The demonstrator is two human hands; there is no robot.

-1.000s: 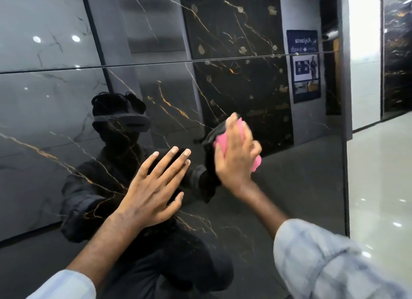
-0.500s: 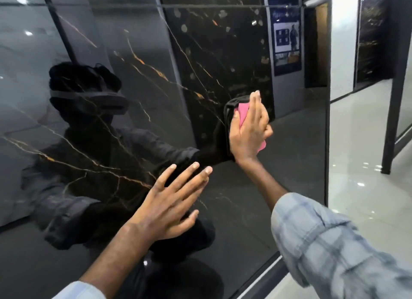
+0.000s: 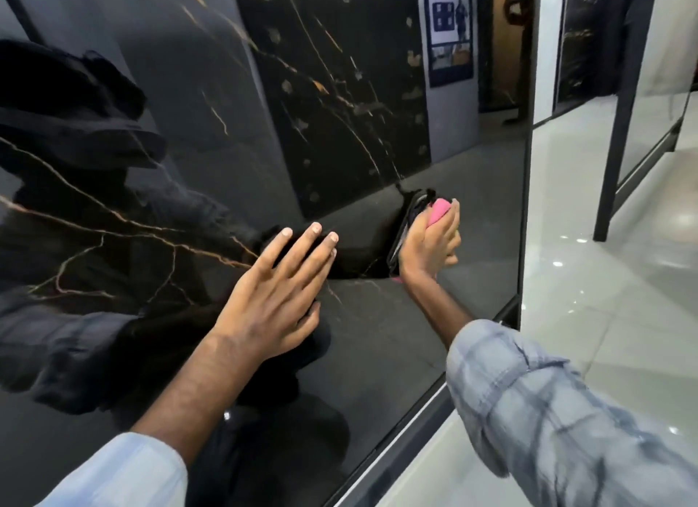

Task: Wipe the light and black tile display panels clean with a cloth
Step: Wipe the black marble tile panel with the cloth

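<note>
surface: glossy black panel (image 3: 396, 340) with gold veins fills left and centre; pale floor (image 3: 604, 310) at right.
left hand (image 3: 275, 299): flat on the panel, fingers straight, holding nothing.
right hand (image 3: 426, 246): curled round a pink cloth (image 3: 440, 209), pressed to the panel right of centre.
progress: black panel mid-wipe, i judge; what is left, here or elsewhere, cannot be told.

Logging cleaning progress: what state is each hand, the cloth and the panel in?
left hand, open and flat on the black tile panel
right hand, gripping the pink cloth against the panel
pink cloth, bunched, mostly hidden in the hand
black tile panel, upright, glossy, reflecting the person
</note>
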